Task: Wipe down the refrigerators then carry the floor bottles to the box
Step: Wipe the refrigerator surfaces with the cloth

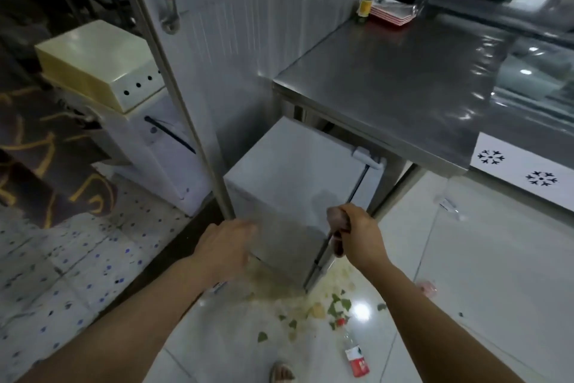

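A small white refrigerator (289, 183) stands on the floor under a steel table. My right hand (357, 233) is shut on a brownish cloth (337, 222) pressed against the fridge's front right corner. My left hand (228, 246) rests with fingers spread on the fridge's left side, blurred. A clear plastic bottle (354, 351) with a red cap and red label lies on the white floor tiles near my foot. A second white refrigerator (161, 152) stands further left, behind a metal pole.
The steel table (403, 81) holds a stack of red-and-white trays (391, 13) and a small yellow jar (365, 8). A cream metal box (99, 62) sits on the left fridge. Green leaf scraps and food bits (326, 308) litter the floor. The metal pole (174, 78) slants down before the fridge.
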